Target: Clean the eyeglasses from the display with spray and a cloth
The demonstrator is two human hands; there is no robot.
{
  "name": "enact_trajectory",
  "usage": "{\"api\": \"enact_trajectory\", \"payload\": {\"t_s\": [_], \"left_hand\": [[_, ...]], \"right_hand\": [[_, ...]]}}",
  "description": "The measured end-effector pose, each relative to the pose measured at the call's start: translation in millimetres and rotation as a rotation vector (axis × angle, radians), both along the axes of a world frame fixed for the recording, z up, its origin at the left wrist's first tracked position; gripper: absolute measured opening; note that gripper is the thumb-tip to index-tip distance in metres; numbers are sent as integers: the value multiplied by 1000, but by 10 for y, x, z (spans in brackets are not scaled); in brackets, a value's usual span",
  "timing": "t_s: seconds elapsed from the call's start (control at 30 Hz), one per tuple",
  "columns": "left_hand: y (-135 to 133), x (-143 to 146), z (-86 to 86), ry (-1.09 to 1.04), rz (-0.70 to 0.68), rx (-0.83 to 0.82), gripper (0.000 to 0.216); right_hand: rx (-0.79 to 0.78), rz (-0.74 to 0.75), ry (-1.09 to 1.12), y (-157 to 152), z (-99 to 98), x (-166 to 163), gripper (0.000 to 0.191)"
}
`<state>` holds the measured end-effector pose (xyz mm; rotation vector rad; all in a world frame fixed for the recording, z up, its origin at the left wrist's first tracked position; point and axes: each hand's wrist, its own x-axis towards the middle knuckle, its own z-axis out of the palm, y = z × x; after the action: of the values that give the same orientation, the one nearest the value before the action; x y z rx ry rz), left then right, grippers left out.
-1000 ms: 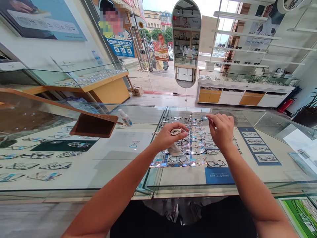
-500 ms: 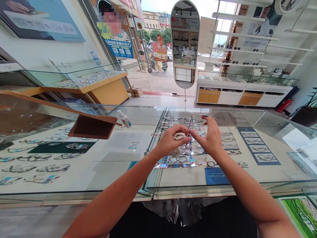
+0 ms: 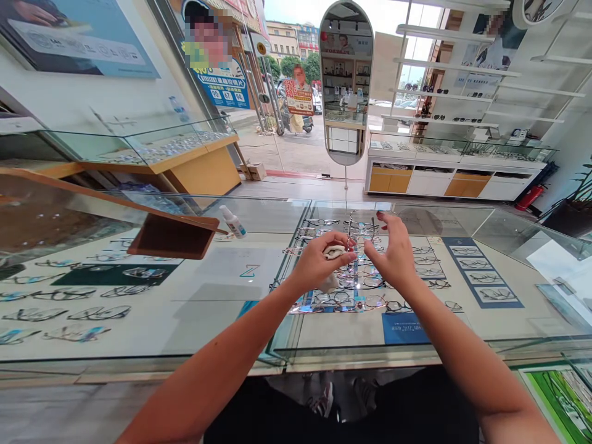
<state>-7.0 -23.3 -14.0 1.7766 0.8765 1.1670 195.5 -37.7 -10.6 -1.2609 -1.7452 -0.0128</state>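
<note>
My left hand [image 3: 318,262] is closed on a crumpled whitish cloth [image 3: 333,251], part of which hangs below the palm. Its fingertips also pinch a thin-framed pair of eyeglasses [image 3: 349,227], held up above the glass counter. To the right of the glasses, my right hand [image 3: 394,251] is open, thumb and fingers spread apart, with nothing visible between them. The frame's fine outline blends with the rows of eyeglasses [image 3: 337,298] in the display beneath, so its far end is hard to make out.
A white spray bottle [image 3: 232,222] stands on the counter [image 3: 259,216] at the left, beside a brown wooden-edged tray-like piece [image 3: 173,236]. More spectacles [image 3: 99,313] lie in the left display. An oval mirror [image 3: 346,80] rises behind the counter.
My right thumb has come off the eyeglasses, and the right hand has opened slightly away from them. The glasses have turned a little in my left fingertips.
</note>
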Motion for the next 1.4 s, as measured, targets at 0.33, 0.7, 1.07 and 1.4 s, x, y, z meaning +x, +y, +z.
{"api": "enact_trajectory", "payload": {"t_s": [0.33,0.7,1.07,1.4], "left_hand": [[91,-54,6,-141,166,-24,52],[105,-69,-3,-142,246,128,49],[56,-13,-57,66,144,604,22],[-53,26,-91,-48,-8,449,40]], "right_hand": [[-106,-85,-96,77,-71,41,42],[-304,-140,-237,97,-84,28,34],[-217,338,275,-141,37,-155,26],[-158,266,491,-187,-54,-289,9]]}}
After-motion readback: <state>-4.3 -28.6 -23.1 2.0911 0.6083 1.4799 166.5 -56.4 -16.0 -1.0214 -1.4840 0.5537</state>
